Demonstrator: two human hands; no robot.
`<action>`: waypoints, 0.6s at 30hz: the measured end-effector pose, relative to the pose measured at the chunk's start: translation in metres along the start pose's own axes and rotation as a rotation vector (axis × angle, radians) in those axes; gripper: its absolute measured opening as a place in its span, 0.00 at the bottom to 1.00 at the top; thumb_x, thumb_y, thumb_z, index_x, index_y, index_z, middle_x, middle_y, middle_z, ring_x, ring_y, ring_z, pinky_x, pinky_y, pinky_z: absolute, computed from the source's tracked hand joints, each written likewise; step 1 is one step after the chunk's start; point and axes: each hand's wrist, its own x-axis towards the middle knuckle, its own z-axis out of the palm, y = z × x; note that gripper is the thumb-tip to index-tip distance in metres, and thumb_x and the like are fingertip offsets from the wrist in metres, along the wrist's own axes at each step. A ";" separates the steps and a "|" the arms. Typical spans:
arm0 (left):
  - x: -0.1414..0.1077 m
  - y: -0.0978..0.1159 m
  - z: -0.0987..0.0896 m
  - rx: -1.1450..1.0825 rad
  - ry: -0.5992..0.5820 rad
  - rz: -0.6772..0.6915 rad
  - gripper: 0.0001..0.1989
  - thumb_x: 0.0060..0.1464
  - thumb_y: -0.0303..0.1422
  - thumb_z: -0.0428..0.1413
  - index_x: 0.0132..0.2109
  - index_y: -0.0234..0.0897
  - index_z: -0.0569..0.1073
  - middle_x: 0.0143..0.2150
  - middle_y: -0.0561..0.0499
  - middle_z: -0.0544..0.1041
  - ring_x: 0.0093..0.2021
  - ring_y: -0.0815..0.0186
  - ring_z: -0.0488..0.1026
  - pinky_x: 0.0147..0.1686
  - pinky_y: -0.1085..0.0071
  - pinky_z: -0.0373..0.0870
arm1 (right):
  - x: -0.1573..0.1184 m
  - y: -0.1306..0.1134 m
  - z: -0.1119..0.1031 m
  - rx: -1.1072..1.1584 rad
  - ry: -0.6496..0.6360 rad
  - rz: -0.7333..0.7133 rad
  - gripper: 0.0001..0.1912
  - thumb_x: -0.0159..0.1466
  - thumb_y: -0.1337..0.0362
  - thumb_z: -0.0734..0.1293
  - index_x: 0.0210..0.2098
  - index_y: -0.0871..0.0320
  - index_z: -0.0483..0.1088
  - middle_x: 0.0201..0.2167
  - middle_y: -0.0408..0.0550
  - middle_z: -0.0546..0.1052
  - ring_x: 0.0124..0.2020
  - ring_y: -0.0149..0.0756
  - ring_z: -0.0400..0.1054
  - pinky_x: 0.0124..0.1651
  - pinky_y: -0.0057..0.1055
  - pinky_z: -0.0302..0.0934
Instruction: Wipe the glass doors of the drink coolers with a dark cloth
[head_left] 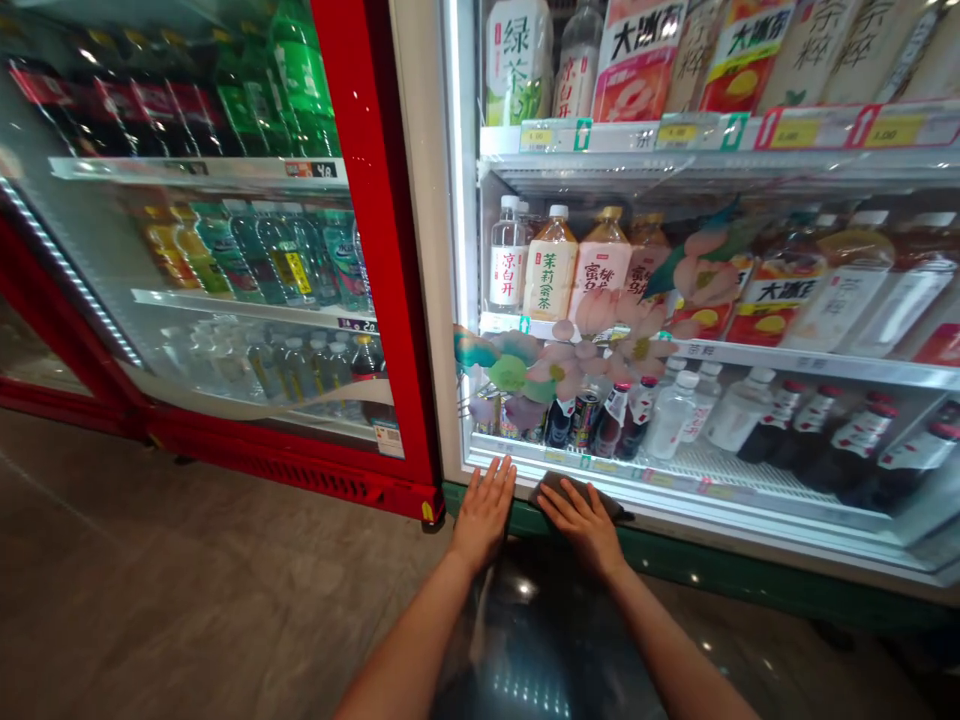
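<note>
My left hand (486, 515) lies flat with outstretched fingers on the lower frame of a glass-fronted drinks fridge (457, 430). It holds nothing. Just to its right, my right hand (583, 520) presses a dark grey cloth (551, 483) against the same lower frame, its fingers spread over the top. Part of the cloth is hidden under the palm, and a dark tip of it pokes out on the right. Behind the glass above my hands stand several bottles and cans, among them a clear bottle (671, 415). A flower decal (559, 368) covers part of the pane.
A red-framed drinks fridge (379, 230) stands to the left, close beside this one. A green base strip (675, 555) runs under the right fridge. Between my forearms is a glossy dark surface (525, 630) with reflections. Brown floor (247, 590) spreads at lower left.
</note>
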 end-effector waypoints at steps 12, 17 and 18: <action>0.034 0.043 0.006 -0.053 0.092 0.134 0.43 0.55 0.20 0.48 0.76 0.31 0.42 0.77 0.42 0.48 0.77 0.55 0.40 0.74 0.51 0.40 | -0.020 0.036 -0.013 -0.025 0.053 0.193 0.34 0.64 0.75 0.62 0.67 0.43 0.65 0.67 0.40 0.68 0.77 0.47 0.39 0.75 0.58 0.31; 0.044 0.058 0.007 -0.059 0.100 0.200 0.42 0.56 0.21 0.48 0.76 0.31 0.43 0.77 0.43 0.49 0.77 0.55 0.39 0.74 0.51 0.38 | -0.068 0.057 -0.022 0.001 -0.005 0.129 0.35 0.64 0.78 0.59 0.65 0.41 0.67 0.65 0.34 0.72 0.75 0.39 0.45 0.77 0.49 0.28; 0.046 0.061 0.006 -0.066 0.092 0.206 0.43 0.56 0.21 0.49 0.76 0.31 0.43 0.77 0.43 0.49 0.77 0.55 0.40 0.74 0.52 0.39 | -0.072 0.064 -0.026 -0.009 -0.002 0.146 0.35 0.64 0.78 0.59 0.65 0.42 0.67 0.65 0.35 0.72 0.76 0.40 0.43 0.77 0.50 0.28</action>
